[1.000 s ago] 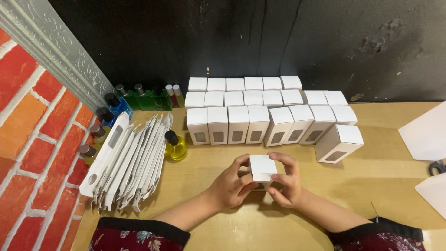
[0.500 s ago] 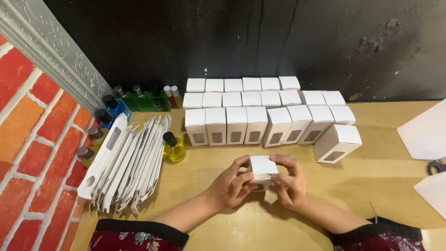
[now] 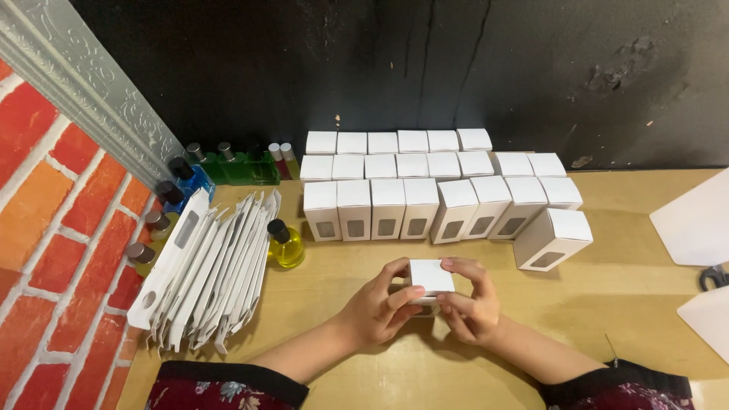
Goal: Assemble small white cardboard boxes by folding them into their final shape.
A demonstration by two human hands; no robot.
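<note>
Low in the frame's centre, the left hand [image 3: 380,307] and right hand [image 3: 471,304] both clasp a small white box [image 3: 431,278]. Bare wooden table [image 3: 623,304] lies open toward the lower right; rows of white boxes [image 3: 425,190] stand just above.

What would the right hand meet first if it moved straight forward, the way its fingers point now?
Probably the small white box that the right hand already touches, with the left hand on its other side. Depth is unclear.
</note>
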